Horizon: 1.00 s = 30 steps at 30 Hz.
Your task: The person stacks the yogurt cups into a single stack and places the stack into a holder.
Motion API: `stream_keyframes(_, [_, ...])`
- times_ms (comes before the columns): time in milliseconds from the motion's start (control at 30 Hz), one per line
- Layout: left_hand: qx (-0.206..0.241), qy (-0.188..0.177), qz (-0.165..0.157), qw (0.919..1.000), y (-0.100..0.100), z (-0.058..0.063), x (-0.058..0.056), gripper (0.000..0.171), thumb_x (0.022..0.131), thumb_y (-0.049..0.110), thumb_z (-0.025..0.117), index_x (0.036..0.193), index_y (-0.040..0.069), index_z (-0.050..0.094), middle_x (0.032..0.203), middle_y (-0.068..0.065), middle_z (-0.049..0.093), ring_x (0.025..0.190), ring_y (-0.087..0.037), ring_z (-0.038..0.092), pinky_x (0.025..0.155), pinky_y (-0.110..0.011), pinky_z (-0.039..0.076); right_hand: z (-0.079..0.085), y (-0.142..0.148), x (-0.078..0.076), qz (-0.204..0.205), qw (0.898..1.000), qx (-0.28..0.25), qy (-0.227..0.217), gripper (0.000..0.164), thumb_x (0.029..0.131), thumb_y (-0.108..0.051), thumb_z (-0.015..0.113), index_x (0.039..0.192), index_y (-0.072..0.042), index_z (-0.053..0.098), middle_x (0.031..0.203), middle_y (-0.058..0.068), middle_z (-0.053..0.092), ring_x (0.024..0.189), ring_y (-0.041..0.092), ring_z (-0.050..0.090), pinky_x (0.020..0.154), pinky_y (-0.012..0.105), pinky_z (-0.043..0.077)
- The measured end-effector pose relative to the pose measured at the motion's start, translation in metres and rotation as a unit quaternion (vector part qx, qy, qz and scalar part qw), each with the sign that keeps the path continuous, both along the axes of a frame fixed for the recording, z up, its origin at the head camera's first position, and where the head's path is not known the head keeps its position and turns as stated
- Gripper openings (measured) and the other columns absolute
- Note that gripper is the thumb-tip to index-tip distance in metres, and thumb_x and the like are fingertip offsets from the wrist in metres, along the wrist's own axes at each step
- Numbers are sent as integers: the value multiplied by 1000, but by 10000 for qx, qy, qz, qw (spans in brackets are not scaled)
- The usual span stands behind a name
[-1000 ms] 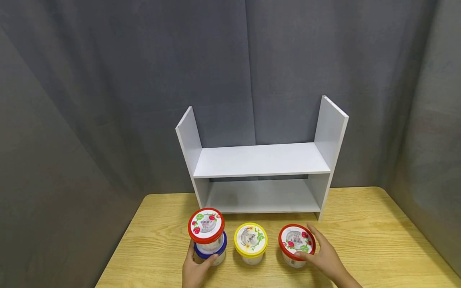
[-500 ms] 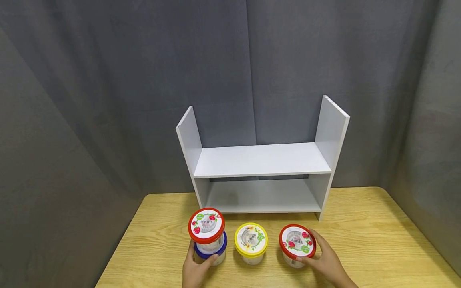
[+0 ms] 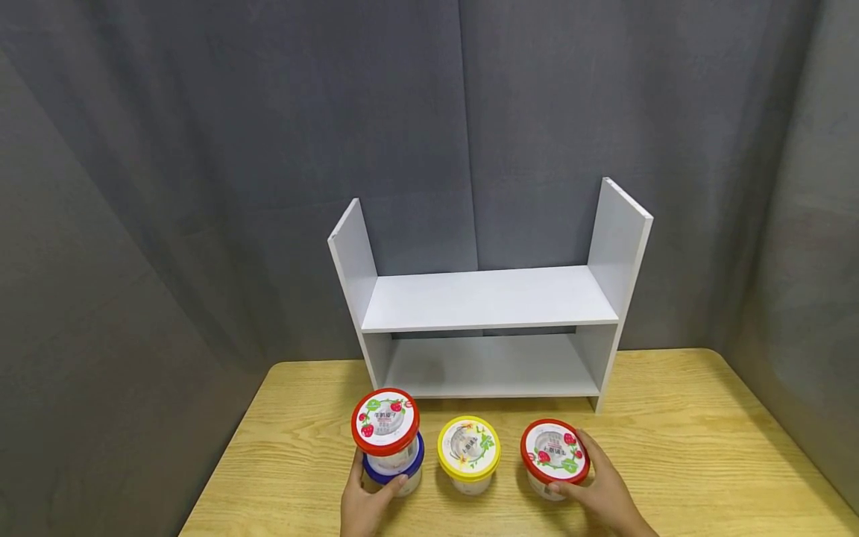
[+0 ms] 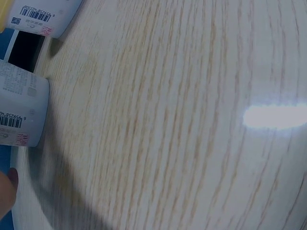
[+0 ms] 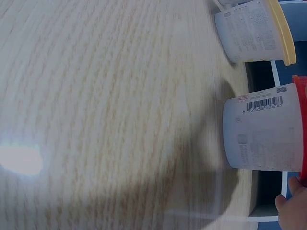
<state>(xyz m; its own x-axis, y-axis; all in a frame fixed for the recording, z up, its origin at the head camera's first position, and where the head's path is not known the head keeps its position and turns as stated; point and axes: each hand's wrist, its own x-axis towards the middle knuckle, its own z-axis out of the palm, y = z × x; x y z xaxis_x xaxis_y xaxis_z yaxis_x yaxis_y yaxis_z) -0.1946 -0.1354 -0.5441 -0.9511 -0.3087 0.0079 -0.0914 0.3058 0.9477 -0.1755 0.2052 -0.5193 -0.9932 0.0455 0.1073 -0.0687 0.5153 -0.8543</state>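
fingers [image 3: 356,468] and thumb of your left hand [image 3: 363,510] curl round the blue-lidded tub [image 3: 416,464], just as far apart as the tub is wide. your right hand [image 3: 607,492] holds the right red tub [image 3: 552,451], thumb at the front and a finger at the far side. both tubs look upright on the wooden table [image 3: 282,462]. the top red tub [image 3: 385,421] sits on the blue one, and no finger seems to hold it. between your hands, apart from both, is the yellow-lidded tub [image 3: 468,451]. farther back stands the white shelf [image 3: 490,298], and behind that hangs the grey cloth [image 3: 268,149].

watch the top red tub: if you tip or jerk the blue one, it could slide off. your right tub could slip too, if you pinch only near its rim.

a second ago, your right thumb lay higher, over the lid's edge, and your pointer finger stuck up at the back. now both sit lower, snug on the tub. your left hand and all the tubs look about where they were.
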Motion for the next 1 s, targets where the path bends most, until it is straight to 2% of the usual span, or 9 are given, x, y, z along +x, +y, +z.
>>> stream_keyframes(167, [-42,289,91,9995,2,-2,0,101,57,41,77,137,10,24,130,-25,33,117,-44,28,93,-59,19,-1,1,0,-9,10000,8,-80,97,58,-27,79,131,5,23,131,28,26,119,45,22,92,61,20])
stream_keyframes(233, [-53,297,80,9995,2,-3,0,100,58,41,76,137,10,23,130,-26,32,116,-45,29,93,-59,19,0,1,0,-16,9999,-52,-119,97,58,-27,78,131,5,23,132,28,26,119,44,22,92,60,20])
stream_keyframes(433, [49,151,62,9999,2,-1,0,102,56,39,78,136,7,25,130,-25,33,118,-42,27,95,-57,19,3,1,1,-87,9990,-335,-292,98,57,-24,79,132,4,23,131,27,28,120,43,22,95,58,18])
stream_keyframes(700, [58,97,59,9999,2,-2,1,104,55,45,76,137,11,23,132,-22,31,119,-39,28,97,-55,17,5,0,2,-244,9958,-567,-683,100,58,-26,79,134,1,20,132,27,27,121,42,21,95,57,17])
stream_keyframes(833, [43,67,19,10000,1,0,1,102,55,41,78,136,8,25,131,-23,33,119,-40,27,96,-55,19,5,1,1,-343,9954,-562,-701,100,58,-26,79,134,1,20,131,27,28,120,42,22,95,58,18])
stream_keyframes(1000, [-29,-98,-34,9999,-1,1,0,102,56,37,78,137,8,23,132,-22,32,120,-39,26,97,-54,19,10,1,1,-361,9967,-534,-499,99,58,-25,79,134,1,21,131,27,29,119,42,22,94,58,19])
